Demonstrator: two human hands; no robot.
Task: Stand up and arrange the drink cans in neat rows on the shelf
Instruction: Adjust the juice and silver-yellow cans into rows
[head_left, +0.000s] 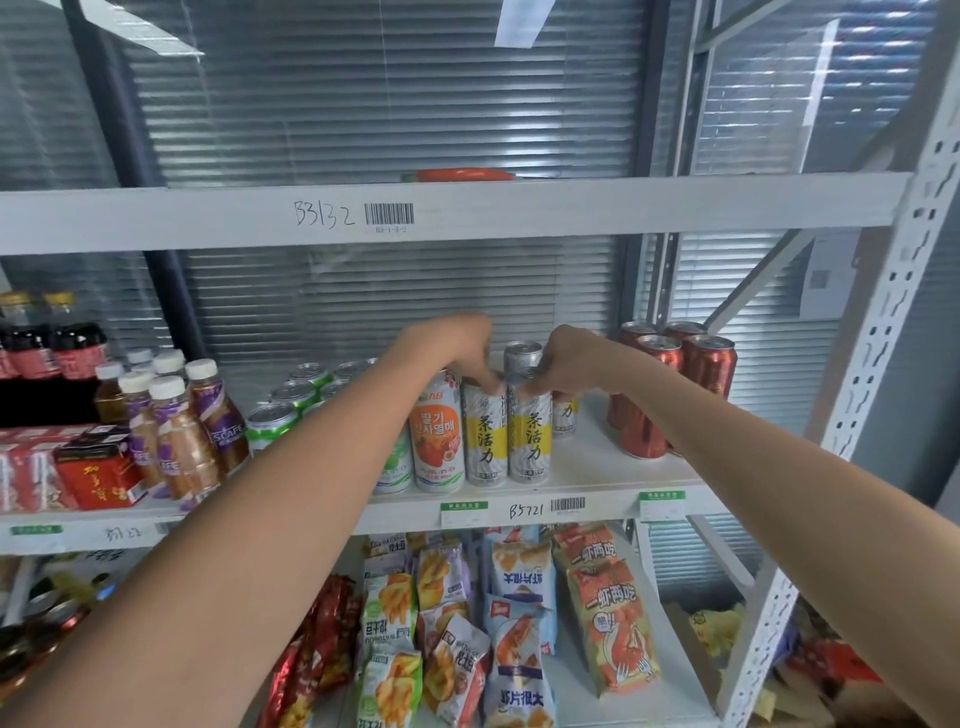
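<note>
Behind white shelf (597, 483) with upright cans (486, 431), closed window blinds (363, 104).

Left hand (457, 345) and right hand (563, 358) outstretched, fingers curled.

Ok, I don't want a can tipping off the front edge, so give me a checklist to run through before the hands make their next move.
1. Left hand on the top of the left silver-and-yellow tea can: ok, fingers curl over its rim.
2. Right hand on the right silver-and-yellow tea can: ok, fingers on its top.
3. Both tea cans upright: ok.
4. Tea cans side by side in line with the orange-and-white fruit can: ok, close together near the front.
5. Bases fully on the white shelf board: ok.
6. Clear of the red cans on the right: ok, a gap shows.
</note>
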